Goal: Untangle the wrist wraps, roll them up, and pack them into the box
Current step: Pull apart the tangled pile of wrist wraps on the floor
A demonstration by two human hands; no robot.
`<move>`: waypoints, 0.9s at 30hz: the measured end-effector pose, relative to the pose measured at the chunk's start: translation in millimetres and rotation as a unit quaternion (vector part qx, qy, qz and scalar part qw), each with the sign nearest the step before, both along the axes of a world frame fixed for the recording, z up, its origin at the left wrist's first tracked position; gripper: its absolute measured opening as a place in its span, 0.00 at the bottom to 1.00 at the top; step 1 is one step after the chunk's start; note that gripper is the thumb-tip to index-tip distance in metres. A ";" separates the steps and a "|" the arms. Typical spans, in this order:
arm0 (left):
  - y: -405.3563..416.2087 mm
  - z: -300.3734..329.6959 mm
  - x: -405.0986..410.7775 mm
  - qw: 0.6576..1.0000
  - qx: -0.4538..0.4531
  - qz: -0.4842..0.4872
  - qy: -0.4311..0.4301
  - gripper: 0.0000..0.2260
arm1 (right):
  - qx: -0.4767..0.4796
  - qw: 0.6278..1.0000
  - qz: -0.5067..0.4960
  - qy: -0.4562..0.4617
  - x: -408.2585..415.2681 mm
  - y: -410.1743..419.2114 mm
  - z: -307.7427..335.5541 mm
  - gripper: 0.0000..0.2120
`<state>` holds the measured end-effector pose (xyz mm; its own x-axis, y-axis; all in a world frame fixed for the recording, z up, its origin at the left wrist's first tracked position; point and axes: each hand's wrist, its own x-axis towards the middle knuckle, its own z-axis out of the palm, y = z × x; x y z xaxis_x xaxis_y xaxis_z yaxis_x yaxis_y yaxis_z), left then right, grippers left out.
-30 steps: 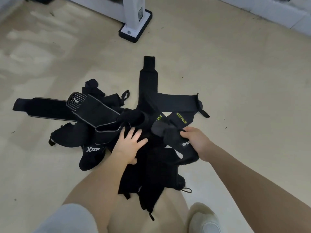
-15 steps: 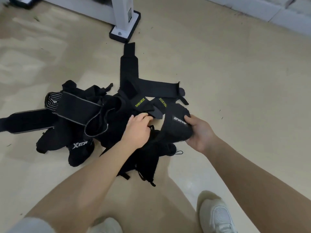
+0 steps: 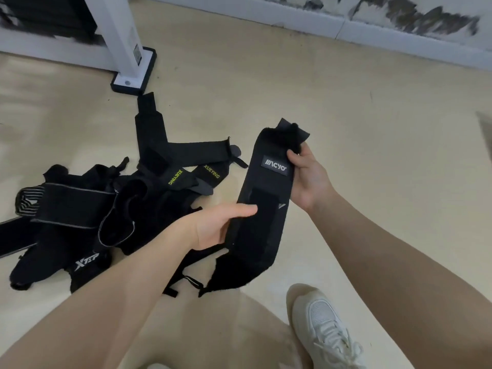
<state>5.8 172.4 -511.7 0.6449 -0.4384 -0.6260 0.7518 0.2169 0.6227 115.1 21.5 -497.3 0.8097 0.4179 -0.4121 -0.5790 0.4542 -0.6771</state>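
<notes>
A black wrist wrap (image 3: 262, 198) with a grey label is lifted off the floor, stretched between both hands. My right hand (image 3: 308, 177) pinches its upper end beside the label. My left hand (image 3: 221, 225) holds its lower middle, thumb on top and fingers underneath. The wrap's tail droops to the floor with thin loops. A tangled pile of black wraps (image 3: 87, 217) lies on the floor to the left, among them two with yellow lettering (image 3: 186, 177). No box is in view.
A white post on a dark foot (image 3: 133, 73) stands behind the pile. A white baseboard (image 3: 346, 27) runs along the far wall. My white shoe (image 3: 324, 334) is at the lower right on the beige floor (image 3: 372, 129).
Both hands have pulled one labelled wrap up and to the right, out of the pile. The left hand moved from the heap onto this wrap. The view has shifted upward.
</notes>
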 end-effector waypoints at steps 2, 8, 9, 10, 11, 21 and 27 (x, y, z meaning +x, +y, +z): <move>-6.1 3.0 -3.6 0.999 -0.012 -0.029 0.005 0.15 | -0.021 1.000 -0.021 0.006 1.3 -9.1 -2.6 0.17; -35.4 14.8 2.8 0.996 -0.040 0.072 0.042 0.15 | -0.096 0.994 -0.031 0.043 14.9 -41.3 -9.8 0.19; -39.8 11.3 7.3 0.996 -0.012 0.081 0.042 0.14 | -0.137 0.989 -0.003 0.050 17.4 -47.8 -13.2 0.20; -44.7 7.1 12.4 0.995 0.022 0.081 0.044 0.14 | -0.198 0.978 0.041 0.053 19.5 -53.9 -17.1 0.21; -50.3 1.5 17.6 0.994 0.062 0.074 0.044 0.14 | -0.259 0.961 0.078 0.057 21.0 -59.2 -22.1 0.20; -111.5 -33.2 71.2 0.983 0.181 0.031 -0.023 0.15 | -0.347 0.852 0.286 0.268 49.0 -92.9 -85.0 0.22; -122.7 -53.7 120.6 0.978 0.193 0.072 -0.022 0.16 | -0.296 0.932 0.122 0.168 115.0 -93.9 -95.3 0.15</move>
